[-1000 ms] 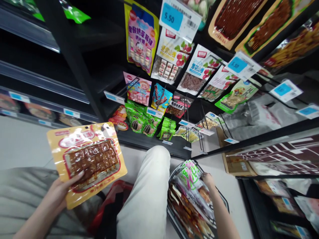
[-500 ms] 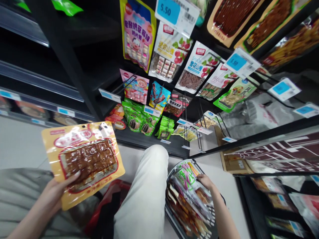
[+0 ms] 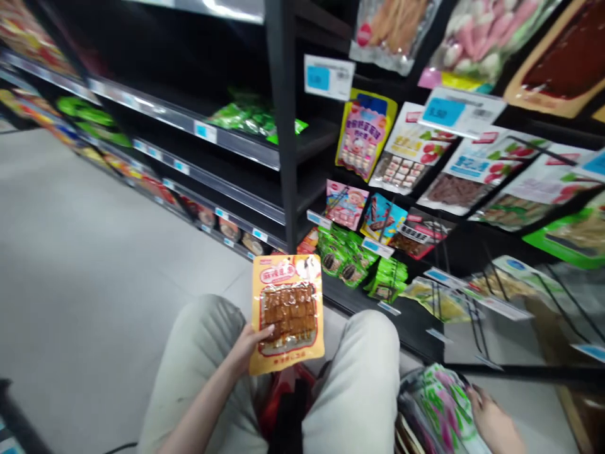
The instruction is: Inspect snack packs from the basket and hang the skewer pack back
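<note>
Left hand (image 3: 246,348) pinches a yellow snack pouch (image 3: 289,302), thumb apparently steadying its front; right hand (image 3: 494,416) rests beside a green-and-pink-printed bag (image 3: 444,403), grip unclear.

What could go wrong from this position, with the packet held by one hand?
The left hand grips the yellow packet only near its lower left edge, so the packet could perhaps tilt or slip if that grip loosens.
The right knee looks close to the small green packets ahead, so leaning forward might knock them.
</note>
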Action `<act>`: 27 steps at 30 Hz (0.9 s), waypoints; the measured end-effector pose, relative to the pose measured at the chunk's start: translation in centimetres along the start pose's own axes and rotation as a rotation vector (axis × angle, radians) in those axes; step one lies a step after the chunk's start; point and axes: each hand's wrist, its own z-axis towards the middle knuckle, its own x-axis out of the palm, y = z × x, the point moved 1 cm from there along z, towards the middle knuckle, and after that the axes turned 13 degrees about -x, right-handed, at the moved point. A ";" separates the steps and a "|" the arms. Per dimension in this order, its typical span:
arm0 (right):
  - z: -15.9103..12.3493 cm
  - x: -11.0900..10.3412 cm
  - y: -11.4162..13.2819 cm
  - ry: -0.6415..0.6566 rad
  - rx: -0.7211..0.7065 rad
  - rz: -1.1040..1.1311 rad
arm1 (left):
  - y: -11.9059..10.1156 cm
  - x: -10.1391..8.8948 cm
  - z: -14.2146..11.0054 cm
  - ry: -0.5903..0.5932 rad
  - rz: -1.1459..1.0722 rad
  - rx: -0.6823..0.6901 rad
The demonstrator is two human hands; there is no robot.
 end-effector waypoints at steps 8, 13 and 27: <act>-3.7 4.9 22.9 0.239 -0.348 0.728 | 0.0 0.1 -0.8 0.246 -0.009 0.046; -3.9 11.3 31.6 0.514 -0.319 1.103 | 0.0 -0.3 -0.7 0.306 -0.011 0.058; -3.8 18.4 33.4 0.628 -0.242 1.209 | 0.2 -1.4 1.0 0.143 0.098 0.144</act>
